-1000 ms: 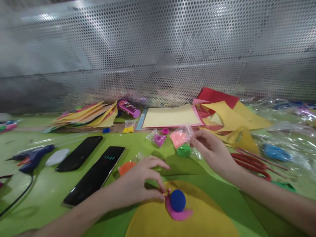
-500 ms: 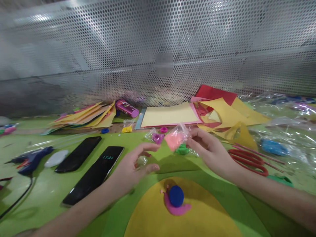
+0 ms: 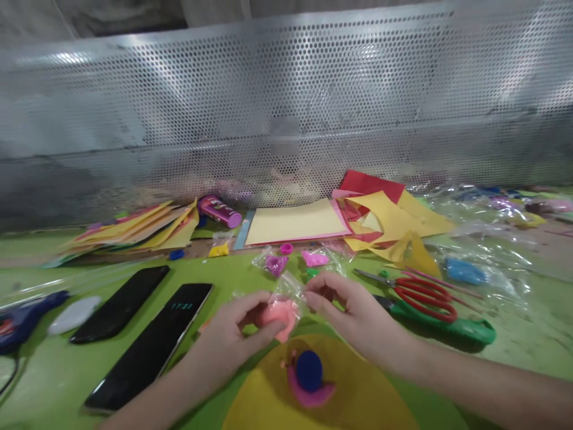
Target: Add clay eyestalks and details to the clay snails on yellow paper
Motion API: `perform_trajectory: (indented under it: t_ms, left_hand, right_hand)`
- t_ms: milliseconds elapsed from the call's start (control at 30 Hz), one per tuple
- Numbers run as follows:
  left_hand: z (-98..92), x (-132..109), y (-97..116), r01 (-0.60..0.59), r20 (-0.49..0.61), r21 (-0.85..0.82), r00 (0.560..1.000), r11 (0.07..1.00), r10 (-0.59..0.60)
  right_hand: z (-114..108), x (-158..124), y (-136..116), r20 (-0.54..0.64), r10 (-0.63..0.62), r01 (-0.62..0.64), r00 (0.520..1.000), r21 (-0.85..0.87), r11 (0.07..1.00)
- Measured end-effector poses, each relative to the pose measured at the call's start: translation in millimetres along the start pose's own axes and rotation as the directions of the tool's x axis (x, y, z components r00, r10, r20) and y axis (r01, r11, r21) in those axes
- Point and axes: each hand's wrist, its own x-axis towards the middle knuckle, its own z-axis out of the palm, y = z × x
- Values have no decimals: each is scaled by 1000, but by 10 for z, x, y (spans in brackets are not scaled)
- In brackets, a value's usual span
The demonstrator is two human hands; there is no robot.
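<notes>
A small clear plastic bag of salmon-pink modelling clay (image 3: 281, 316) is held up between my two hands. My left hand (image 3: 239, 334) pinches its clay-filled part between thumb and fingers. At the bag's transparent top edge, the fingers of my right hand (image 3: 347, 307) are closed. Below the hands lies a yellow paper disc (image 3: 358, 397) on green paper. On it is a snail shape with a pink clay body (image 3: 308, 395) and a dark blue round cap (image 3: 309, 370) as its shell. Bags of purple clay (image 3: 276, 264) and pink clay (image 3: 316, 258) lie just beyond my hands.
Two black phones (image 3: 152, 346) and a blue glue gun (image 3: 31, 319) lie at left. Red-handled scissors (image 3: 425, 297) and a green-handled tool (image 3: 447, 325) sit at right. Coloured paper (image 3: 295, 222) and a purple can (image 3: 219, 212) line the perforated metal panel (image 3: 349, 119).
My left hand has closed on the bag of salmon-pink clay. The bag has come nearer, held between both hands. The view has shifted a little, showing more of the scissors.
</notes>
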Motion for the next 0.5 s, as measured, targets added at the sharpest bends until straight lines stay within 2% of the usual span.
perform_trajectory:
  t_ms: [133, 333, 500]
  left_hand:
    - [6, 6, 20, -49, -14, 85, 999, 995, 50]
    - [-21, 1, 42, -41, -23, 109, 999, 993, 44]
    - [-6, -13, 72, -88, 15, 197, 996, 977, 87]
  right_hand:
    - [7, 12, 43, 5, 9, -9, 1000, -3, 1000]
    - [0, 21, 64, -12, 18, -18, 1000, -16, 1000]
    - [23, 6, 15, 9, 45, -45, 999, 15, 999]
